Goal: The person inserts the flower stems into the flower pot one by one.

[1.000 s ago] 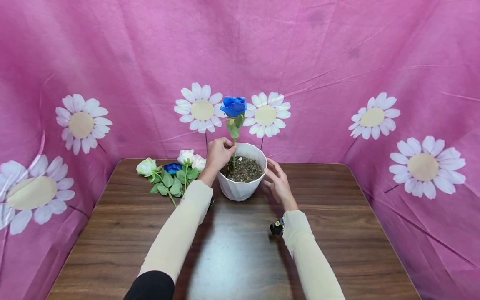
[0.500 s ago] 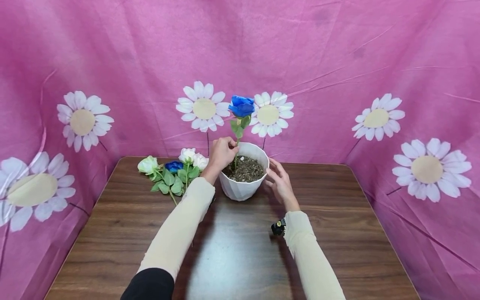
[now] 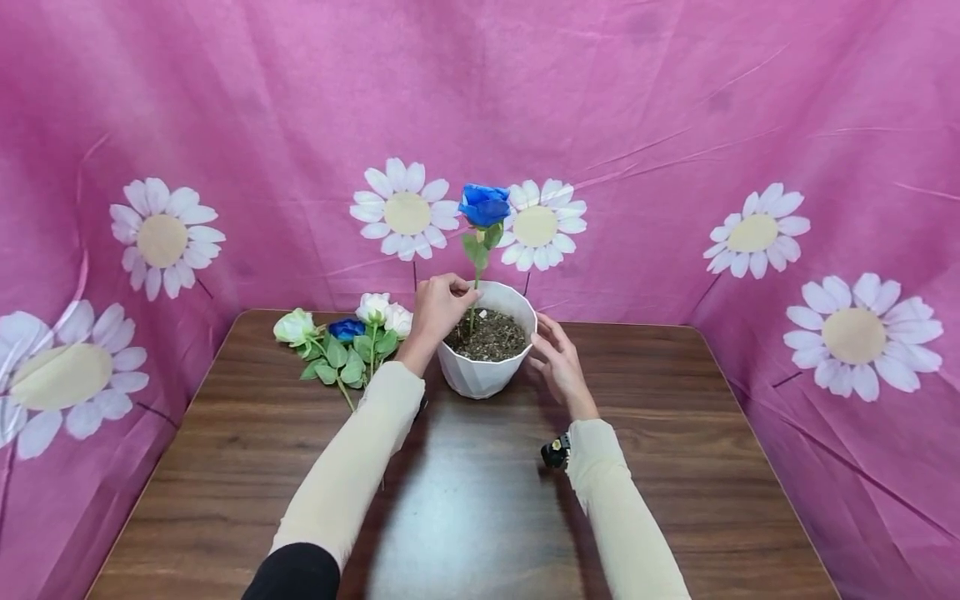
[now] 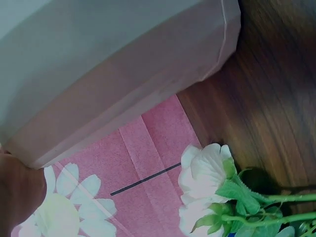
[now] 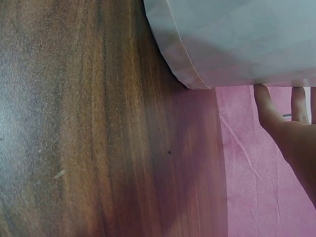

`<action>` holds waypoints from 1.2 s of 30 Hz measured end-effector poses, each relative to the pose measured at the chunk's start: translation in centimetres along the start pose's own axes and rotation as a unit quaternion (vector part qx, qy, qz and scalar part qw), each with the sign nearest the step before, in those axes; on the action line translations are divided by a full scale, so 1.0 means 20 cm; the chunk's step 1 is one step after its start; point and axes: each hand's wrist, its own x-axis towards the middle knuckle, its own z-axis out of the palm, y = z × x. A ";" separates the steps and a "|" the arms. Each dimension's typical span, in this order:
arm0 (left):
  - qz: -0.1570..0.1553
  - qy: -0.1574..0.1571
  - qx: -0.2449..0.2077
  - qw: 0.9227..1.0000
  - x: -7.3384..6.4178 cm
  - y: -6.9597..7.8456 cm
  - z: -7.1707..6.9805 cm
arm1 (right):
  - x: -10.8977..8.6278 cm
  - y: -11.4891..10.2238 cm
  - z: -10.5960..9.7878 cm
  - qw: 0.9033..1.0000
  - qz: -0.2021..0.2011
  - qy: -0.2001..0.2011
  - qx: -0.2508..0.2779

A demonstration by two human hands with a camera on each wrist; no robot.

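Observation:
A blue rose (image 3: pixel 485 205) stands nearly upright, the foot of its green stem in the dark soil (image 3: pixel 491 337) of a white faceted flowerpot (image 3: pixel 480 379). My left hand (image 3: pixel 437 312) pinches the stem between thumb and fingers, just above the soil at the pot's left rim. On the other side, my right hand (image 3: pixel 558 367) rests its fingertips against the pot's outer wall. In the right wrist view those fingers (image 5: pixel 266 106) touch the pot's side, stretched out rather than wrapped round it. Only a bit of the left hand (image 4: pixel 19 192) shows in the left wrist view.
Left of the pot lies a bunch of cut roses: a greenish-white rose (image 3: pixel 296 327), a dark blue rose (image 3: pixel 347 330) and pale pink-white roses (image 3: pixel 373 307), with leafy stems. The wooden table (image 3: pixel 637 517) backs onto a pink cloth (image 3: pixel 600 100) printed with daisies.
The blue rose's head has swung slightly right, so the stem stands straighter. The left hand keeps its pinch and the right hand stays at the pot's side. The view has shifted a little.

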 end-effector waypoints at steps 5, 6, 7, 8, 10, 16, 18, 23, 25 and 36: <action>-0.026 0.050 -0.057 0.997 -0.05 0.00 -0.04 | 0.00 0.00 -0.01 1.000 -0.003 -0.001 0.005; -0.032 0.061 -0.068 0.995 -0.05 -0.01 -0.04 | 0.00 0.00 -0.01 1.000 -0.003 -0.001 0.006; -0.039 0.070 -0.081 0.994 -0.06 -0.01 -0.05 | 0.00 0.00 -0.01 1.000 -0.003 0.000 0.006; -0.044 0.079 -0.097 0.991 -0.07 -0.02 -0.06 | 0.00 0.00 -0.01 1.000 -0.003 0.000 0.006; -0.050 0.095 -0.121 0.987 -0.08 -0.04 -0.09 | 0.00 -0.01 -0.01 1.000 -0.003 0.001 0.005; -0.070 0.111 -0.200 0.971 -0.12 -0.11 -0.15 | -0.01 -0.01 -0.02 1.000 -0.002 0.001 0.003; -0.083 0.102 -0.238 0.962 -0.13 -0.13 -0.17 | -0.01 -0.01 -0.02 1.000 0.000 0.001 0.002; -0.135 0.061 -0.329 0.933 -0.19 -0.16 -0.24 | -0.01 -0.01 -0.02 1.000 -0.001 0.006 0.001; -0.156 0.051 -0.351 0.922 -0.21 -0.18 -0.26 | -0.01 -0.01 -0.02 1.000 -0.001 0.005 0.002; -0.249 0.063 -0.366 0.894 -0.37 -0.35 -0.44 | -0.01 0.00 0.00 1.000 0.002 0.002 0.007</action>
